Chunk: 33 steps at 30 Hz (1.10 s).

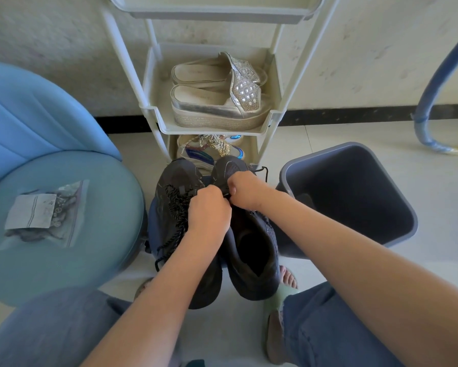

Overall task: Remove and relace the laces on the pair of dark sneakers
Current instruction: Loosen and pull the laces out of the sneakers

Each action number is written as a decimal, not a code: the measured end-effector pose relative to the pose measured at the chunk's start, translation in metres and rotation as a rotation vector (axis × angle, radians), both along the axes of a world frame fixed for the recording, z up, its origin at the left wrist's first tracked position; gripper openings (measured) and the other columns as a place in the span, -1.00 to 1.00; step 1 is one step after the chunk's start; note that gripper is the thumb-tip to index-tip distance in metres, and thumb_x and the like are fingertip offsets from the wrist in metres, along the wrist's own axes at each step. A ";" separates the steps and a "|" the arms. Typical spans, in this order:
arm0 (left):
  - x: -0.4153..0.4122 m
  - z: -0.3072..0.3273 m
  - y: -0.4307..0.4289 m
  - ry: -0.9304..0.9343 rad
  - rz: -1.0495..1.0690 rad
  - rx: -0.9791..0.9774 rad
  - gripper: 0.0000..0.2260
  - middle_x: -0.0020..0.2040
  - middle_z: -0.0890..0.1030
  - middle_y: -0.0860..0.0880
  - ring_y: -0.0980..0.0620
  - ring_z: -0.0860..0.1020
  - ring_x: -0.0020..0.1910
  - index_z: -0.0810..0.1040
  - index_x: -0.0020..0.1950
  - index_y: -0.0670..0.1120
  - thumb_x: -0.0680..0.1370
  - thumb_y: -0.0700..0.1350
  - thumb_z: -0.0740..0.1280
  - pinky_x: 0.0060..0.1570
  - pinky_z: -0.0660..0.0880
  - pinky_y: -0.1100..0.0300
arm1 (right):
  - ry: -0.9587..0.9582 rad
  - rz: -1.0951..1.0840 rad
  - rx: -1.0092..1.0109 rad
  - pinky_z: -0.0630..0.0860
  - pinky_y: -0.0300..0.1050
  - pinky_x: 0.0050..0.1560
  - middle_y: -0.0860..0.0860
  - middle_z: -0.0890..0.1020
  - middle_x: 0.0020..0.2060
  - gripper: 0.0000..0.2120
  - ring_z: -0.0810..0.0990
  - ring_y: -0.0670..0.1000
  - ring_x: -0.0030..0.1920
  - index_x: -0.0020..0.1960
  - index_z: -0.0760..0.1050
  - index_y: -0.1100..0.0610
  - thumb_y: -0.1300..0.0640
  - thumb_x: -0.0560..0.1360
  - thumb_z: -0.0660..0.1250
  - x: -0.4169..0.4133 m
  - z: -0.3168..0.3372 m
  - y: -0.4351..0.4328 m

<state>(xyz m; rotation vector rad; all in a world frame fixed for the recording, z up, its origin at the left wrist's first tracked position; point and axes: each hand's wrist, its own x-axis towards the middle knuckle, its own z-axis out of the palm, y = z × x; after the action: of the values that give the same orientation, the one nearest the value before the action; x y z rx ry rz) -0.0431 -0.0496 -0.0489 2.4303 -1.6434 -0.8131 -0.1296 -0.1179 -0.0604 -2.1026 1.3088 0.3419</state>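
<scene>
Two dark sneakers stand side by side on a low blue stool between my knees. The left sneaker (169,197) carries a black speckled lace (176,207) that trails loose down its side. The right sneaker (251,250) has its opening toward me. A black lace end (264,173) sticks out past its toe. My left hand (209,210) and my right hand (245,190) meet over the right sneaker's eyelet area, fingers curled and pinching the lace there. The pinched part is hidden by my fingers.
A blue round chair (61,207) at the left holds a clear plastic bag (45,213). A grey bin (354,192) stands at the right. A cream shoe rack (159,120) ahead holds silver slippers (217,102) and colourful sneakers (209,149). A blue hose (428,102) curves at far right.
</scene>
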 end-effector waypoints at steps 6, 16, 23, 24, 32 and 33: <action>0.000 -0.003 -0.002 -0.078 -0.027 -0.044 -0.77 0.10 0.55 -0.16 -0.16 0.56 0.06 0.48 0.16 -0.18 0.60 -0.09 0.20 -0.13 0.42 0.08 | -0.280 -0.263 0.211 0.46 -0.26 -0.14 0.00 0.63 -0.38 -0.92 0.51 -0.23 -0.41 -0.17 0.64 0.19 0.29 0.43 0.37 -0.016 -0.005 -0.006; 0.002 -0.007 0.004 0.041 0.066 -0.210 -0.79 -0.12 0.65 -0.13 -0.12 0.59 -0.11 0.65 0.01 -0.14 0.57 -0.16 0.22 -0.16 0.46 0.11 | -0.287 -0.381 0.204 0.49 -0.24 -0.23 -0.07 0.56 -0.55 -0.80 0.53 -0.14 -0.46 -0.13 0.62 0.13 0.37 0.42 0.30 -0.012 -0.010 0.000; 0.004 -0.003 -0.002 0.021 0.074 -0.100 -0.79 -0.02 0.62 -0.13 -0.15 0.57 -0.03 0.61 0.07 -0.14 0.55 -0.14 0.23 -0.21 0.38 0.14 | -0.291 -0.261 0.210 0.43 -0.38 -0.29 -0.01 0.61 -0.41 -0.83 0.53 -0.21 -0.42 -0.03 0.63 0.20 0.33 0.47 0.29 -0.024 0.014 -0.012; 0.005 -0.003 -0.004 0.020 0.063 -0.074 -0.79 0.01 0.60 -0.12 -0.15 0.56 -0.01 0.59 0.09 -0.13 0.55 -0.12 0.22 -0.20 0.37 0.14 | -0.345 -0.330 0.191 0.39 -0.39 -0.34 0.00 0.61 -0.41 -0.85 0.51 -0.21 -0.45 -0.06 0.62 0.22 0.34 0.48 0.28 -0.031 0.018 -0.018; 0.007 -0.009 -0.017 0.006 -0.105 -0.180 -0.70 0.28 0.39 -0.06 -0.05 0.36 0.27 0.44 0.36 -0.01 0.62 -0.13 0.18 0.14 0.38 0.12 | -0.062 -0.413 -0.092 0.53 -0.02 0.10 0.15 0.45 0.18 -0.66 0.52 0.13 0.10 0.32 0.41 0.27 0.31 0.55 0.21 -0.041 0.019 -0.030; 0.009 -0.011 -0.021 -0.001 -0.160 -0.194 -0.69 0.28 0.41 -0.04 -0.04 0.36 0.27 0.47 0.34 0.00 0.62 -0.18 0.18 0.14 0.38 0.12 | -0.060 -0.428 -0.115 0.54 -0.01 0.10 0.15 0.46 0.18 -0.69 0.54 0.13 0.07 0.29 0.44 0.27 0.31 0.55 0.21 -0.040 0.019 -0.031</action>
<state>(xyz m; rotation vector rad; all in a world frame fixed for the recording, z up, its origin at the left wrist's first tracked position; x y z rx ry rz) -0.0337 -0.0704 -0.0600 2.1932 -1.8412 -0.6374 -0.1697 -0.1484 -0.0416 -1.8403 1.7267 0.0204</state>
